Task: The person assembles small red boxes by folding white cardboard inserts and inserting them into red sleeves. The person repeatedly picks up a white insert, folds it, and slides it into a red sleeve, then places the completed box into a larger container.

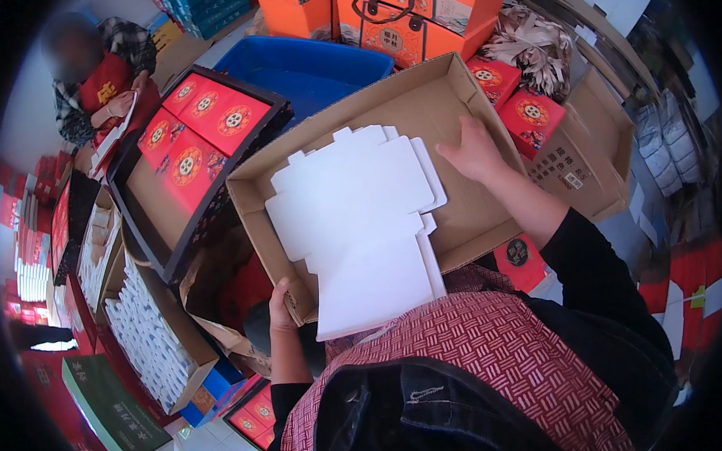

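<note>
A shallow brown cardboard tray [357, 106] lies tilted in front of me. Inside it is a stack of white flat die-cut box blanks [361, 217], whose near end sticks out over the tray's near edge. My left hand [282, 312] grips the tray at its near left corner, thumb up along the outside. Over the tray's right part is my right hand [479, 151], thumb spread from the fingers and nothing seen in it. It is near the right wall, apart from the blanks; whether it touches the cardboard I cannot tell.
A black-rimmed tray of red gift boxes [188, 164] stands at left. Behind is a blue plastic tub [300, 68] beside orange boxes [398, 37]. Red boxes [532, 116] and a cardboard carton [585, 166] lie right. A person [105, 75] in a red apron sits far left.
</note>
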A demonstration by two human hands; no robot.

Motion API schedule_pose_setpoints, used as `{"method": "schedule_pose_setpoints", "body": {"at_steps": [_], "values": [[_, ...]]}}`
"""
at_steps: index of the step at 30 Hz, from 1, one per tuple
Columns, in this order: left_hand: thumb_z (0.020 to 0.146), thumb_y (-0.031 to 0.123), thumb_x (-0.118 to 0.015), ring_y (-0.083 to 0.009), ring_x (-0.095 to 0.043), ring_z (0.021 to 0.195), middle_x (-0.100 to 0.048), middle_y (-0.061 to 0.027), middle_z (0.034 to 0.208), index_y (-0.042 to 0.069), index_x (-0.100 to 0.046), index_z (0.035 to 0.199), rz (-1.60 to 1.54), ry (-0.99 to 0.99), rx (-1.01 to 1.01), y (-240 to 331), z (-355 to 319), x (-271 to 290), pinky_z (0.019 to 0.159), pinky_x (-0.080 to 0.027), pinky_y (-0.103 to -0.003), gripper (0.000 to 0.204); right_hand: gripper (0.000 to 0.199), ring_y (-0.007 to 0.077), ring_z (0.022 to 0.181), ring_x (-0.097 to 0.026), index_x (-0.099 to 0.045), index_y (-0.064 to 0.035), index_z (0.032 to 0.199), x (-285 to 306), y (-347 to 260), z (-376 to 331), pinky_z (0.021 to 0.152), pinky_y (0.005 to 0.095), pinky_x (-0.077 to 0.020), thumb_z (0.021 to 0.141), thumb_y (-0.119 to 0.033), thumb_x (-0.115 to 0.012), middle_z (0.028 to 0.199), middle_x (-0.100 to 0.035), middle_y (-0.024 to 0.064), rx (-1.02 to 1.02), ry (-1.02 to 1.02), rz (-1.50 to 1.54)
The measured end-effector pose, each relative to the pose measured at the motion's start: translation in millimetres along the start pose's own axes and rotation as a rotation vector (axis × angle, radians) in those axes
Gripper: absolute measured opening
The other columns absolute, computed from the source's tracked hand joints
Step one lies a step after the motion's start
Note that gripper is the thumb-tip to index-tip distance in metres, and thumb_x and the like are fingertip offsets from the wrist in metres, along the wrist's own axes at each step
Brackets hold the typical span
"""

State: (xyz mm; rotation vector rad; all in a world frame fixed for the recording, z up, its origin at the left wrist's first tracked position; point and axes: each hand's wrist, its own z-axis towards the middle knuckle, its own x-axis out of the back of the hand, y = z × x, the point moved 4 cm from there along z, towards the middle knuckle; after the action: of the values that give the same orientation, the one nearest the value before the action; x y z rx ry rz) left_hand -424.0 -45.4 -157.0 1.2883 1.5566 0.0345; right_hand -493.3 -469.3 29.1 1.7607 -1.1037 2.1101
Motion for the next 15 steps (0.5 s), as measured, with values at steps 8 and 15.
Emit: {"method": "schedule_pose_setpoints", "body": {"at_steps": [8, 15], "values": [[0.081, 0.021, -0.053, -0.0256, -0.057, 0.097, -0.055, -0.0125, 0.11, 0.005, -0.044, 0.127, 0.11, 0.031, -0.426, 17.0, -56.1, -66.8, 0.083, -0.049, -0.036, 0.049, 0.069, 0.0179, 0.09, -0.059, -0.048, 0.0096, 0.12, -63.1, -8.4, -30.4, 0.072, 0.0302, -0.0496, 0.076, -0.035, -0.076, 0.106, -0.058, 0.0136, -0.141, -0.289, 0.487], [0.078, 0.013, -0.051, -0.0261, -0.055, 0.103, -0.052, -0.0134, 0.116, 0.007, -0.035, 0.135, 0.218, 0.127, -0.45, 17.4, -84.9, -85.8, 0.088, -0.046, -0.035, 0.06, 0.042, 0.0218, 0.084, -0.064, -0.06, 0.0073, 0.107, -72.0, -32.0, -37.5, 0.076, 0.0332, -0.0523, 0.074, -0.013, -0.075, 0.096, -0.066, 0.0137, -0.131, -0.677, 1.048]]}}
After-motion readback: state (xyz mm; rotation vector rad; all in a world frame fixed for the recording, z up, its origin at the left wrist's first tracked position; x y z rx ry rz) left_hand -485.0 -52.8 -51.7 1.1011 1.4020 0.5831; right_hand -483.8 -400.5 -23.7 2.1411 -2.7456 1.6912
